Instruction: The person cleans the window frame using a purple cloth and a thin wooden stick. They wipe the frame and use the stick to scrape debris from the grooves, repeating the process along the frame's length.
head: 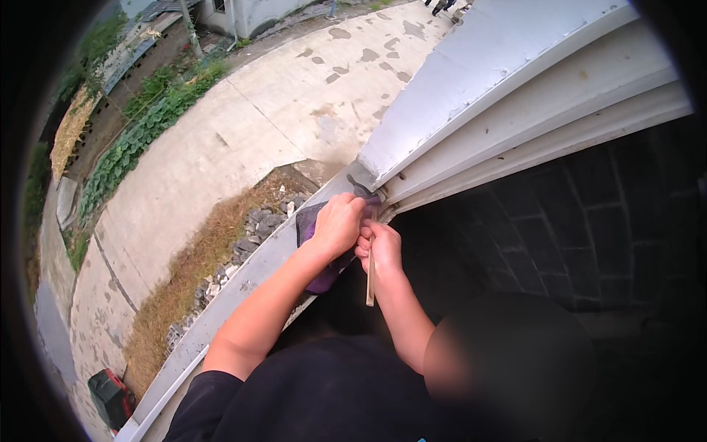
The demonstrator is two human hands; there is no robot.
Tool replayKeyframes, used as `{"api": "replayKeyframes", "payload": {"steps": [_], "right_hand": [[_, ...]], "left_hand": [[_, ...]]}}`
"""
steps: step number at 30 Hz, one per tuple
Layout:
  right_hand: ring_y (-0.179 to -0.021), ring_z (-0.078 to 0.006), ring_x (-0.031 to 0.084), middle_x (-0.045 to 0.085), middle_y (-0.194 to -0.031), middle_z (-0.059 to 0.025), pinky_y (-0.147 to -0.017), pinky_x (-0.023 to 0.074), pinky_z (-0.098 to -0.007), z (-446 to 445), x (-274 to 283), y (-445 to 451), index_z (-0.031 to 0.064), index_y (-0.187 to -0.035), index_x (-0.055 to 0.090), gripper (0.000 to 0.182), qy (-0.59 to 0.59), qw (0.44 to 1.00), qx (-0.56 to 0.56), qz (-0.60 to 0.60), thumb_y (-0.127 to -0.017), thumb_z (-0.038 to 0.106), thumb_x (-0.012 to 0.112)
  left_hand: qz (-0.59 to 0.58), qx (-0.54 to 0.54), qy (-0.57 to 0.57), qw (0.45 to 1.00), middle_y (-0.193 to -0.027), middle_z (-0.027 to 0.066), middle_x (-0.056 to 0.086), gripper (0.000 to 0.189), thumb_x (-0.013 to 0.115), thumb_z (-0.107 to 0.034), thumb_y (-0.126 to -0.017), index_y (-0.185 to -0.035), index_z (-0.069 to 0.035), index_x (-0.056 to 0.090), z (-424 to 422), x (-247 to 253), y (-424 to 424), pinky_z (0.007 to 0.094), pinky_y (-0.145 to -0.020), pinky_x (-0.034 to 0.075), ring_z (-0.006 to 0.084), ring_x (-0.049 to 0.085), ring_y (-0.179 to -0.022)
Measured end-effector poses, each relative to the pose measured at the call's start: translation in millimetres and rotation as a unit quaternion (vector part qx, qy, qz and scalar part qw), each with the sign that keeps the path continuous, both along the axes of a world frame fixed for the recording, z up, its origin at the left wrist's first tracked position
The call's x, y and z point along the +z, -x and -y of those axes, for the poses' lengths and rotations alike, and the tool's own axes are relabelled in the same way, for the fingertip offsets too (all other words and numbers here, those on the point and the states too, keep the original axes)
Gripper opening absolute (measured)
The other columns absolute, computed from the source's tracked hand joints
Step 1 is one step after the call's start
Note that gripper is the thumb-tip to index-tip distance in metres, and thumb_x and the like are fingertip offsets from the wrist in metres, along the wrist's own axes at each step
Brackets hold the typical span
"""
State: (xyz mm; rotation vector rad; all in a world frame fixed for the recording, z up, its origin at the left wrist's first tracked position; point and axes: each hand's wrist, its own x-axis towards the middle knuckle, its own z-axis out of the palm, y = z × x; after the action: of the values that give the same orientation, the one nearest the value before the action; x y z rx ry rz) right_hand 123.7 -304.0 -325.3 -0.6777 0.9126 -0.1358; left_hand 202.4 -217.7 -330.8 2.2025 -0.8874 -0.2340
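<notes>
My left hand (339,225) is closed on a purple and dark cloth (321,282) at the inner corner of a white frame (436,105). Part of the cloth drapes over the pale ledge (248,287); a dark bunched end sticks out beyond my fingers. Just to the right and lower, my right hand (385,246) grips a thin, flat wooden stick (370,282). The stick's upper end meets the cloth near the corner, and its lower end hangs free below my fingers. My hands touch or nearly touch; the exact contact at the stick's tip is hidden.
Beyond the ledge lie grey rubble (259,226), dry grass (193,276) and a concrete road (265,116). A dark and red case (110,399) stands outside at lower left. To the right is a dark block wall (558,232). People's legs (439,6) show far off.
</notes>
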Motion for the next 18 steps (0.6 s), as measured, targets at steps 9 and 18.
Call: {"api": "replayKeyframes", "payload": {"steps": [9,18], "right_hand": [[-0.046,-0.0119,0.043,0.054,-0.069,-0.0091,-0.039,0.0332,-0.0248,-2.3,56.7,24.4,0.0030,-0.126,0.044,0.037,0.153,0.984,0.093,0.020,-0.089,0.001,0.042],[-0.074,-0.0306,0.063,0.062,-0.106,-0.0274,-0.055,0.0498,-0.0348,30.4,84.3,47.3,-0.0073,-0.125,0.047,0.048,0.042,0.975,0.112,0.187,-0.088,0.024,0.041]], "left_hand": [[0.090,-0.004,0.061,0.994,-0.086,0.0114,0.056,0.022,0.056,-0.010,-0.078,-0.098,-0.007,0.063,16.5,-11.5,-2.4,0.0396,-0.072,0.046,0.0304,0.055,-0.083],[0.120,-0.049,-0.088,0.988,-0.097,0.0072,0.053,0.035,0.053,-0.020,-0.081,-0.115,-0.013,0.061,36.2,-1.5,2.8,0.0369,-0.071,0.038,0.0231,0.053,-0.091]]}}
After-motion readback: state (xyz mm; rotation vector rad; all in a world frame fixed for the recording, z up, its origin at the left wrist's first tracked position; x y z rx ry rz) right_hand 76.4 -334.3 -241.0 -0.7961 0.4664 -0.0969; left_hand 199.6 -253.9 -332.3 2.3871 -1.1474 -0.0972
